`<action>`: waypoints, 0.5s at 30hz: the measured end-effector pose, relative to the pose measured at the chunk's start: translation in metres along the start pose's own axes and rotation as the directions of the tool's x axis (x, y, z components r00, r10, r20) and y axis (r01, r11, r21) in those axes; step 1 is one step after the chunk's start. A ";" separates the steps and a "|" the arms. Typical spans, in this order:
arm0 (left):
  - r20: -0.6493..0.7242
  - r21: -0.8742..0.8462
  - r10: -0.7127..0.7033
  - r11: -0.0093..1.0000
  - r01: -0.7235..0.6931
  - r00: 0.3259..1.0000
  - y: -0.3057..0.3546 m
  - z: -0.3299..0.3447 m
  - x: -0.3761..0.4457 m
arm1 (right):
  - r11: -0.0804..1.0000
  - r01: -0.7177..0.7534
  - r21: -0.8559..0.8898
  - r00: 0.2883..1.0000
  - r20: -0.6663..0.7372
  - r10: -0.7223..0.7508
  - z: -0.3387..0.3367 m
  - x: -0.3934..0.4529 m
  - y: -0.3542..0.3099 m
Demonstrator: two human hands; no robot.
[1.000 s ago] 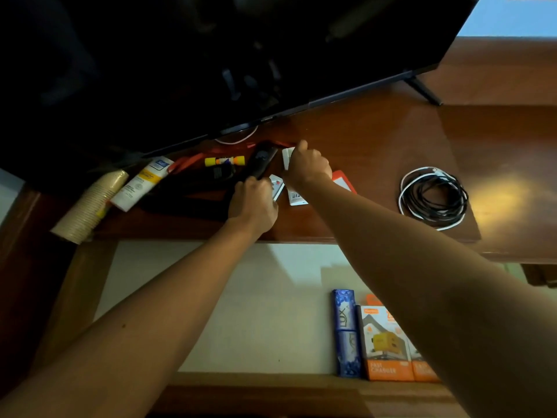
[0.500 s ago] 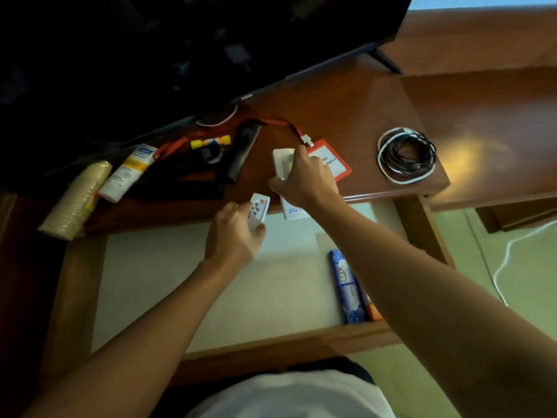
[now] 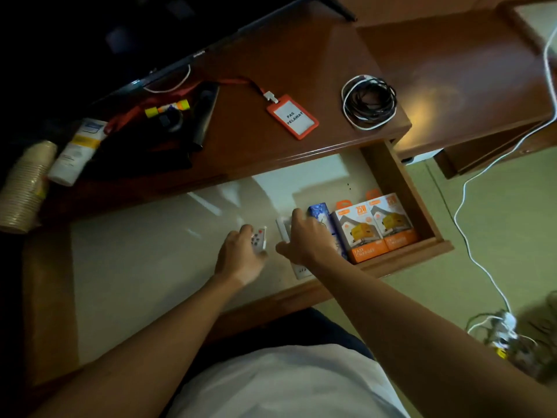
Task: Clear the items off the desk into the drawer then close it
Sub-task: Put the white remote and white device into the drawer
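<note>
Drawer (image 3: pixel 168 267): open wooden drawer, pale liner, lower centre of frame.
Left hand (image 3: pixel 241 257): low inside it, gripping small white button remote (image 3: pixel 259 238).
Right hand (image 3: pixel 304 239): alongside, nearer boxes, holding white cards (image 3: pixel 283 229).
Release direction: straight down, I judge.

drawer (image 3: pixel 404 188) standing open below worktop | small white remote (image 3: pixel 259 239) and white card (image 3: pixel 284 229) lying low inside it — badge (image 3: pixel 293 116), cable coil (image 3: pixel 368 101) sitting on worktop (image 3: pixel 301 49)

Glossy varnished wood desk (image 3: pixel 304 58); smooth pale drawer (image 3: pixel 144 267) floor, possibly laminate; printed cardboard charger boxes (image 3: pixel 376 230).
</note>
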State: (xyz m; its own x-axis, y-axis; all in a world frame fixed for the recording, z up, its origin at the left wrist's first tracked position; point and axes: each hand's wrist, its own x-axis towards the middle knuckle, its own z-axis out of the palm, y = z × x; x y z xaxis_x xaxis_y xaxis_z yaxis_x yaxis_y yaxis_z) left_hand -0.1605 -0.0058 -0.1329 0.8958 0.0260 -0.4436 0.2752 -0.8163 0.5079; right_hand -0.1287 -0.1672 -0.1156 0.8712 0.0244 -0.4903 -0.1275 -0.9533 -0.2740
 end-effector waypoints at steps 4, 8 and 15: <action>0.086 0.001 -0.062 0.998 0.062 0.994 0.000 0.016 0.003 | 0.996 0.020 -0.083 0.998 0.062 -0.015 0.015 0.002 0.005; 0.104 -0.032 -0.110 0.993 0.114 0.988 0.009 0.021 0.009 | 0.989 0.047 -0.138 0.996 0.084 -0.036 0.019 0.011 0.006; 0.120 -0.045 -0.176 0.982 0.183 0.977 0.015 0.031 0.015 | 0.981 0.074 -0.181 0.992 0.112 -0.055 0.019 0.020 0.015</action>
State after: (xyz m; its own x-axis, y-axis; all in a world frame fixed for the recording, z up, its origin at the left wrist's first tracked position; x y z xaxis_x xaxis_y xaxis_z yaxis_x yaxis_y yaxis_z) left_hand -0.1539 -0.0351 -0.1546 0.7847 0.0999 -0.6118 0.4497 -0.7711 0.4508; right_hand -0.1220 -0.1751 -0.1450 0.8184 0.1100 -0.5640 0.0255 -0.9875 -0.1557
